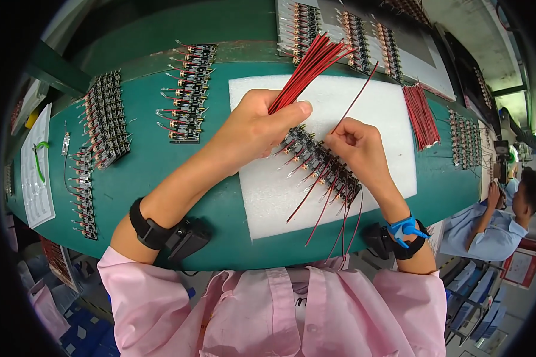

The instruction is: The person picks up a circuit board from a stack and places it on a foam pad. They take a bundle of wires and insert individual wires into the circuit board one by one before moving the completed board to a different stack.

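My left hand [259, 122] is closed round a thick bundle of red wires [309, 68], which fans out up and to the right. In a pinch, my right hand [363, 146] holds a single dark red wire [358, 94] that points up and to the right. Its fingertips are at the upper edge of a strip of small circuit boards [320, 162]. Several long red wires trail from the strip's lower right end. The strip lies tilted on a white foam sheet [393, 110], and my left hand is just above its upper left end, partly hiding it.
More board strips lie on the green table [143, 196], including one far left of centre [187, 89] and a cluster [107, 116] at left. A second red wire bundle [421, 116] lies right of the foam. Grey trays [420, 50] stand behind. Another person [488, 223] sits at right.
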`<action>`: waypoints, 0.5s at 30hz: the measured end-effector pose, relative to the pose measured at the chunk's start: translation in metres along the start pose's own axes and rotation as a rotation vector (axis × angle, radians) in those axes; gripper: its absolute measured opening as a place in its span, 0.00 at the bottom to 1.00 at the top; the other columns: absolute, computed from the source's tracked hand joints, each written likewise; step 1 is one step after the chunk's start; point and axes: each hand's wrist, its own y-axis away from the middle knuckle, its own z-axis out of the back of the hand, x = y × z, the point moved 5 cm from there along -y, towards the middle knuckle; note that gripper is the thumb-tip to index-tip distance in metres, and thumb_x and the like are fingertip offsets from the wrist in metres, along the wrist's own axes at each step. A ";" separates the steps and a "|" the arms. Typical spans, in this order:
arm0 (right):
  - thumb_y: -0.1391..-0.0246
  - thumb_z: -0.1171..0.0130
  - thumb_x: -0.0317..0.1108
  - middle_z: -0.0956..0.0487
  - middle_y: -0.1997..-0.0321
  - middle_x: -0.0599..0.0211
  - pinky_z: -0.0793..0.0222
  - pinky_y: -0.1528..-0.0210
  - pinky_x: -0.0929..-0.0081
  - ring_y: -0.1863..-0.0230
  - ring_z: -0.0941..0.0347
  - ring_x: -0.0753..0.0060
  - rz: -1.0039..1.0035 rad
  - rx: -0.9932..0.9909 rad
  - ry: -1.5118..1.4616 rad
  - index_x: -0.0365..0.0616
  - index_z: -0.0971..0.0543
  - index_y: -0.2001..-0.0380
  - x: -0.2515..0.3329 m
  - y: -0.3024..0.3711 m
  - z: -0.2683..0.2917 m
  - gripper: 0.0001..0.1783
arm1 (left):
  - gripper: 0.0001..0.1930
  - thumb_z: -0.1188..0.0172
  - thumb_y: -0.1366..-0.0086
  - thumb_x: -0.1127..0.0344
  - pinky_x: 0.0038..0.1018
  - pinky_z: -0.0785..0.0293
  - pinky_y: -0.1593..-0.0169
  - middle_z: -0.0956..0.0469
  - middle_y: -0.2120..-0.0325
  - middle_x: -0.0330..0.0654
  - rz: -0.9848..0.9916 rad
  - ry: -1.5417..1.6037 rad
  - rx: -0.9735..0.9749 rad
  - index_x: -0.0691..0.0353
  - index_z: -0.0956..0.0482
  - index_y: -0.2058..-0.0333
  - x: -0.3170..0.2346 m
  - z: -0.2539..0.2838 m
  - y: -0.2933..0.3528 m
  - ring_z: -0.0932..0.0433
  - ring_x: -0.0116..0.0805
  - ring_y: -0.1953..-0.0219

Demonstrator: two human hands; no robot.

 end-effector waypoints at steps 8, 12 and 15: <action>0.62 0.47 0.24 0.35 0.89 0.76 0.48 0.84 0.89 0.86 0.43 0.90 -0.072 0.080 -0.074 0.37 0.31 0.86 -0.001 0.000 0.008 0.06 | 0.14 0.50 0.46 0.59 0.16 0.57 0.89 0.49 0.93 0.26 0.005 -0.017 -0.002 0.56 0.41 0.84 0.003 0.000 -0.001 0.53 0.14 0.92; 0.61 0.48 0.24 0.34 0.88 0.78 0.49 0.83 0.91 0.85 0.43 0.92 -0.065 0.089 0.019 0.37 0.31 0.86 -0.002 0.003 0.006 0.06 | 0.14 0.51 0.46 0.60 0.15 0.57 0.89 0.49 0.93 0.26 0.014 -0.021 -0.004 0.56 0.41 0.84 0.005 0.000 -0.001 0.53 0.14 0.92; 0.61 0.48 0.24 0.35 0.88 0.78 0.49 0.83 0.91 0.85 0.43 0.92 -0.040 0.072 0.054 0.37 0.32 0.86 -0.002 0.004 0.005 0.06 | 0.14 0.51 0.46 0.60 0.15 0.57 0.89 0.49 0.93 0.26 0.020 -0.024 -0.011 0.56 0.41 0.84 0.006 0.000 -0.001 0.53 0.14 0.92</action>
